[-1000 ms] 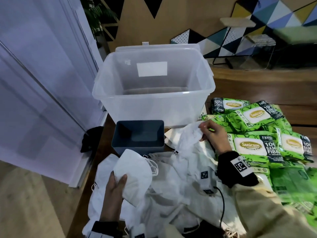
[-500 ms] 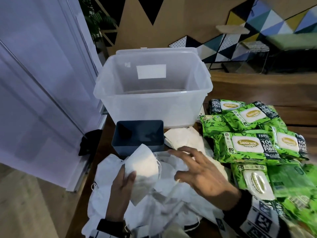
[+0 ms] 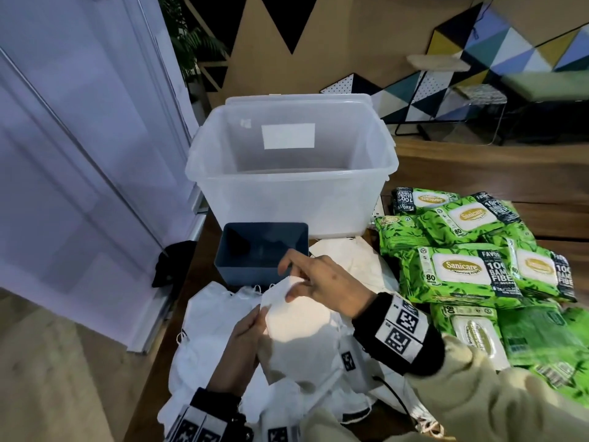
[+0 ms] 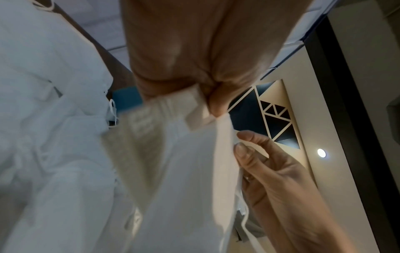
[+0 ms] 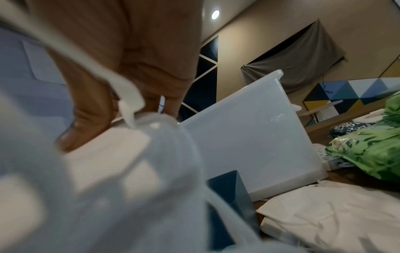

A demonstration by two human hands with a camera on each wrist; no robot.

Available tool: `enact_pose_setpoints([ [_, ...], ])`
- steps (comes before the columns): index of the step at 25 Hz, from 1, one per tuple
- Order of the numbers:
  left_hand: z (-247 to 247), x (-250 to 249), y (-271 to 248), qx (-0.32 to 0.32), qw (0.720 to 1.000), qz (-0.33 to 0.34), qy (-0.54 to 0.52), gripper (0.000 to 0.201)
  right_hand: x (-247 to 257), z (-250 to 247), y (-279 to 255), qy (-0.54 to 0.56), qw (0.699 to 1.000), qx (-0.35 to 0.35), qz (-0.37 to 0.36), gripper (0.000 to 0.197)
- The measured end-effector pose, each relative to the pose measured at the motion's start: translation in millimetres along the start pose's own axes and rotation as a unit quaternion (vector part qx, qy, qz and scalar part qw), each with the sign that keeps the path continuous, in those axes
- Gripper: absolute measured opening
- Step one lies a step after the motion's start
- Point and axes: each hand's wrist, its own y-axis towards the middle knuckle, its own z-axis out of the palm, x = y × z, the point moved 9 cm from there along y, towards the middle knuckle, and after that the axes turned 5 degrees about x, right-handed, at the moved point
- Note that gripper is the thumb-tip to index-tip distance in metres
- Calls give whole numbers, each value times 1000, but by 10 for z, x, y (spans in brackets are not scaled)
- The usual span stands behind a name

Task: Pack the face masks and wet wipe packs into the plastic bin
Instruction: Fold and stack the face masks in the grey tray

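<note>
A white folded face mask [image 3: 296, 327] is held up over a heap of white masks [image 3: 207, 339] on the near table. My left hand [image 3: 245, 330] grips its left edge, thumb on top; the left wrist view shows the mask [image 4: 173, 154] pinched. My right hand [image 3: 322, 282] pinches the mask's top corner from the right, seen close as a blurred mask [image 5: 103, 171] in the right wrist view. The clear plastic bin [image 3: 290, 199] stands open at the back. Green wet wipe packs [image 3: 462, 269] lie piled on the right.
A small dark blue box [image 3: 261, 253] stands open between the bin and the masks. A beige mask [image 3: 357, 266] lies behind my right hand. A white door [image 3: 79, 154] runs along the left, past the table's edge. Behind the bin is wooden tabletop [image 3: 478, 167].
My right hand dropped its earlier mask, swung left across the heap and now pinches the top of the mask in my left hand. The left hand has lifted that mask slightly.
</note>
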Motion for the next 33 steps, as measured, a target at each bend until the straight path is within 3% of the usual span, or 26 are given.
enact_pose_setpoints([
  [7, 116, -40, 43, 59, 996, 58, 20, 26, -20, 84, 148, 2, 1000, -8, 10, 34],
  [9, 139, -37, 48, 70, 994, 68, 39, 33, -12, 86, 173, -6, 1000, -21, 11, 33],
  [11, 92, -42, 77, 44, 996, 64, 42, 38, -90, 83, 198, 11, 999, -34, 24, 35],
  [15, -136, -1, 157, -24, 998, 45, 25, 48, -587, -146, 154, 191, 974, -105, 59, 31],
  [18, -270, 42, 193, -50, 998, 24, 26, 35, -1353, -258, 21, 171, 961, -152, 157, 13],
  [22, -390, 191, 213, -65, 998, -12, 11, 21, -2414, -122, -163, 130, 901, -203, 360, 15],
  [23, -404, 219, 217, -72, 997, -19, 10, 23, -2547, -71, -145, 96, 896, -185, 393, 18],
  [25, -463, 280, 258, -88, 996, -25, 17, 41, -2618, 16, -102, 59, 883, -141, 444, 41],
  [27, -507, 267, 289, -107, 993, -17, 41, 57, -2635, 7, 6, 15, 878, -160, 451, 66],
  [29, -557, 254, 308, -122, 992, -16, 36, 39, -2723, 102, 130, 31, 884, -130, 448, 81],
  [31, -635, 285, 341, -135, 990, -20, 15, 34, -2755, 49, 184, 29, 882, -130, 453, 82],
  [33, -686, 319, 346, -154, 988, -32, 3, 54, -2801, -124, 198, 14, 874, -161, 459, 71],
])
